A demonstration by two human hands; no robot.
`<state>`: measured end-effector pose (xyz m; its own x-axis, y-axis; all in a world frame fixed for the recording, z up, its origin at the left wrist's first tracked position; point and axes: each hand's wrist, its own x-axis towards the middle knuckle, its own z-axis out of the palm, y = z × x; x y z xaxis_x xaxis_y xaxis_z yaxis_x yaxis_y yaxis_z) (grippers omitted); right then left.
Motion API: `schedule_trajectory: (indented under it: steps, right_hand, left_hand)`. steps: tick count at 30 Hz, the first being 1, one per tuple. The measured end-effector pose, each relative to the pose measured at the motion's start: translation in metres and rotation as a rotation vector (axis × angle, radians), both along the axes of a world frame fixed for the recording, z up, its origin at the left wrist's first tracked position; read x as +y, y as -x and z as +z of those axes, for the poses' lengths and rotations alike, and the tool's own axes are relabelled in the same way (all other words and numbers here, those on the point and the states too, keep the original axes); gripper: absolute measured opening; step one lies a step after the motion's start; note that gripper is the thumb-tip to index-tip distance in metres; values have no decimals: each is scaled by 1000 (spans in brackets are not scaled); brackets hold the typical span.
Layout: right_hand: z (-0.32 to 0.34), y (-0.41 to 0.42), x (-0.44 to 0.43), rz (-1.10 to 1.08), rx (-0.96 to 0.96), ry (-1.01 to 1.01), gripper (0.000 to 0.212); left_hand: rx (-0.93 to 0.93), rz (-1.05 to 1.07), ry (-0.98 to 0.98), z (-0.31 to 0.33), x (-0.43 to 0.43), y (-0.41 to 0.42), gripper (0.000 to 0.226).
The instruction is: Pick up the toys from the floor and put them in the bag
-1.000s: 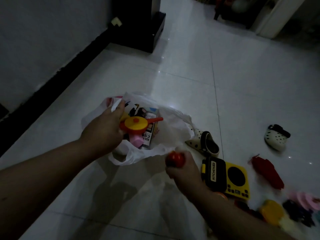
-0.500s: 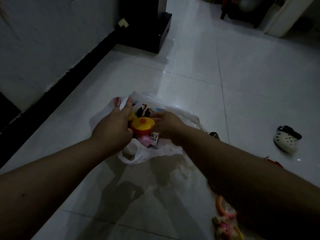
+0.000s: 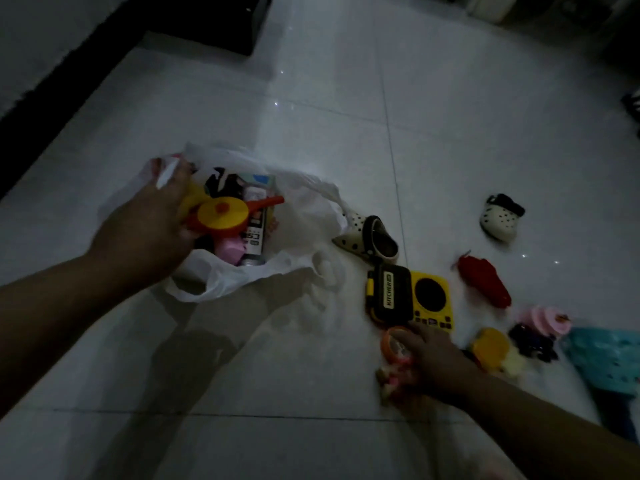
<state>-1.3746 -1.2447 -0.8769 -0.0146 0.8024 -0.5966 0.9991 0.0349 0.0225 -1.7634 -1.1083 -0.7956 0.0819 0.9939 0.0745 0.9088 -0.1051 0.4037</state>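
Left hand (image 3: 149,230) holds bag (image 3: 304,209); right hand (image 3: 433,362) grips toy (image 3: 393,344).

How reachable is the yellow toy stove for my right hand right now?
Probably yes: the yellow toy stove lies just past the right hand with nothing between. But that hand grips an orange-rimmed toy, so grasping it looks unlikely, while the left hand grips the bag.

The glossy white tiled floor (image 3: 450,133) carries a white plastic bag (image 3: 304,202) at centre left. A spotted clog (image 3: 370,242) lies just right of it, and another clog (image 3: 500,218) farther right. At lower right lie a yellow toy stove (image 3: 429,296), a red toy (image 3: 485,282) and a pink toy (image 3: 545,322).
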Motion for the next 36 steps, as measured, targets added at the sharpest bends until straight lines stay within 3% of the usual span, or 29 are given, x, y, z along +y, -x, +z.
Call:
schedule_trajectory:
  steps: [5,9,11,14,17,19,22,25,27,32,36]
  right_hand:
    - [-31,5,-12,-204,179,-73,50]
    - [-32,25,-13,-98,78,-95,59]
    - [-31,40,-16,-75,93,-13,70]
    - [-34,63,-23,-84,229,96,62]
    - [-38,75,-29,-110,267,74,45]
    - [-39,75,-29,-201,262,8,53]
    - [-33,66,-26,-332,306,-274,55]
    - [-29,43,-21,-527,310,-513,37]
    - [-30,23,-16,-552,224,-557,27]
    - [-36,17,4,-539,20,-229,43]
    - [-41,28,18,-610,2,-176,47]
  left_hand:
    - [-7,17,58,0,2,3,87]
    - [-24,12,46,4,1,5,90]
    - [-19,18,55,5,0,4,91]
    - [-20,46,87,7,-1,2,92]
    - [-87,-20,117,11,0,7,98]
    - [-106,-60,104,8,2,11,103]
    - [-85,-20,84,6,3,9,95]
    - [-49,-13,80,-1,6,10,91]
    - [-38,-12,85,-5,10,12,89]
    - [-19,-7,78,-14,16,10,89]
    - [-6,-8,66,-14,13,11,91]
